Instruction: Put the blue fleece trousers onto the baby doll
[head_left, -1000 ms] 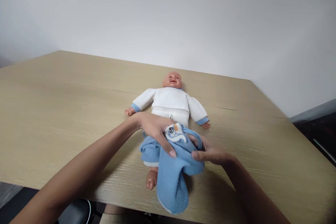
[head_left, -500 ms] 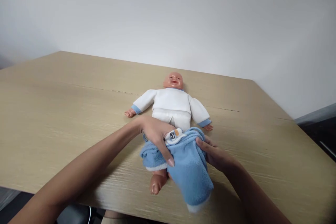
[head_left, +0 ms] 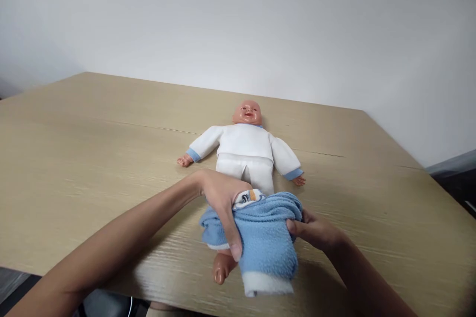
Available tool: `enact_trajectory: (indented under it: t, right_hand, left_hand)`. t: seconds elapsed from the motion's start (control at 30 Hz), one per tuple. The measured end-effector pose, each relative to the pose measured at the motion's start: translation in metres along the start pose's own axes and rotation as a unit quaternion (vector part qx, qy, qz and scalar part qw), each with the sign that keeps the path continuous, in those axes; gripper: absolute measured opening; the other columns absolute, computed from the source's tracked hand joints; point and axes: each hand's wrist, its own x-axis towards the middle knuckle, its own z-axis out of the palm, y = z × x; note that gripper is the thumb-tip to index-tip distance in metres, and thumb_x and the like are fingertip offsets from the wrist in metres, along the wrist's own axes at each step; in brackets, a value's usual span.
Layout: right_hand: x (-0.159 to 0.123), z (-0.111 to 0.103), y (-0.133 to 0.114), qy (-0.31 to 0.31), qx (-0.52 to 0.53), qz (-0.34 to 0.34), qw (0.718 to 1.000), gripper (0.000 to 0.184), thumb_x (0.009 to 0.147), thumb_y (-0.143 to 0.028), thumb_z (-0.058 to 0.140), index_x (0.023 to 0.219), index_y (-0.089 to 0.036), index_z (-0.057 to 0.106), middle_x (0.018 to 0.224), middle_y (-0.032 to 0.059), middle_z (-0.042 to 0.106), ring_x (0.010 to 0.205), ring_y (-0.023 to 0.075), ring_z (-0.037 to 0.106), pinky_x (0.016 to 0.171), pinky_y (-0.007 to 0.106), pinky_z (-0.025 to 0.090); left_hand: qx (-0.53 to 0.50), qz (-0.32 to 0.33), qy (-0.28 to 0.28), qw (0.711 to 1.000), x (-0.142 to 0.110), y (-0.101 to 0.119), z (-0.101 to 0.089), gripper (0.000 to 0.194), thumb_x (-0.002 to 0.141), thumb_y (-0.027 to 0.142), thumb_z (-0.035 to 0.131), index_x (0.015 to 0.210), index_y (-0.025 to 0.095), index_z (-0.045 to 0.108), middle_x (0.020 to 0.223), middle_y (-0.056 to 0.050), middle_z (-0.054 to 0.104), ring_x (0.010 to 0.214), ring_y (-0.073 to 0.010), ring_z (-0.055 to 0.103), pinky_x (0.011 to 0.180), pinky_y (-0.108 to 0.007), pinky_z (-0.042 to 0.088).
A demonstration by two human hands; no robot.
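A baby doll [head_left: 245, 146] in a white top and white leggings lies on its back on the wooden table [head_left: 92, 158], head toward the wall. Blue fleece trousers [head_left: 266, 237] with a white cuff are bunched over its lower legs. My left hand [head_left: 223, 203] grips the left side of the trousers, thumb pressed down along the fabric. My right hand [head_left: 314, 230] pinches their right side. One bare foot [head_left: 222, 270] pokes out below the left trouser leg. The doll's other foot is hidden inside the fabric.
A plain white wall [head_left: 238, 25] rises behind the table. The table's near edge runs just below the doll's foot, with a dark seat [head_left: 107, 304] under it. Dark floor [head_left: 457, 183] shows at the right.
The right trouser leg, hanging loose a second ago, now lies straight along the doll's leg with its white cuff showing. Both hands have shifted slightly down and toward me.
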Motion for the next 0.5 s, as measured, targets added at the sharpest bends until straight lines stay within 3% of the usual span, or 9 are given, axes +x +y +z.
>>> enact_trajectory:
  t: [0.07,0.17,0.27,0.37,0.5]
  right_hand:
    - [0.0000,-0.0007,-0.0024,-0.020,-0.007,0.011,1.000,0.061,0.091,-0.072,0.084,0.126,-0.023,0.080,0.096,0.0030,0.075,0.090,0.0202,0.069,0.102,0.035,0.059]
    - [-0.0028,-0.0026,-0.0078,-0.118,-0.016,0.043,0.992,0.060,0.094,-0.069,0.082,0.129,-0.020,0.079,0.100,0.0039,0.075,0.101,0.0221,0.071,0.100,0.033,0.060]
    - [-0.0060,-0.0035,-0.0093,-0.186,-0.036,0.071,0.979,0.069,0.082,-0.066,0.093,0.129,-0.017,0.079,0.104,0.0056,0.077,0.113,0.0275,0.073,0.106,0.037,0.059]
    - [-0.0058,-0.0013,-0.0063,-0.151,-0.004,0.067,0.986,0.078,0.075,-0.060,0.100,0.135,-0.018,0.075,0.107,0.0060,0.078,0.116,0.0279,0.074,0.102,0.035,0.060]
    - [-0.0037,0.0021,-0.0080,-0.126,0.057,0.047,0.989,0.073,0.084,-0.063,0.092,0.138,-0.018,0.072,0.104,0.0080,0.078,0.107,0.0263,0.076,0.091,0.033,0.062]
  left_hand:
    - [0.003,-0.013,0.027,1.000,-0.0004,-0.0023,0.0008,0.043,0.069,0.041,0.107,0.099,0.016,0.086,0.106,-0.006,0.088,0.090,-0.0228,0.079,0.095,-0.030,0.068]
    - [0.036,-0.014,0.062,0.997,-0.0033,-0.0052,-0.0016,0.048,0.071,0.049,0.104,0.101,0.016,0.088,0.111,-0.007,0.087,0.100,-0.0282,0.081,0.099,-0.035,0.068]
    - [0.077,0.004,0.058,0.995,-0.0056,-0.0053,-0.0053,0.050,0.073,0.051,0.103,0.107,0.017,0.089,0.122,-0.008,0.086,0.117,-0.0328,0.078,0.108,-0.037,0.064]
    - [0.088,0.012,0.052,0.995,-0.0071,-0.0049,-0.0070,0.045,0.075,0.047,0.103,0.106,0.019,0.088,0.116,-0.007,0.086,0.113,-0.0309,0.078,0.108,-0.034,0.064]
    - [0.062,0.018,0.067,0.996,-0.0084,-0.0062,-0.0044,0.039,0.077,0.037,0.101,0.105,0.017,0.083,0.112,-0.004,0.084,0.106,-0.0251,0.077,0.104,-0.030,0.063]
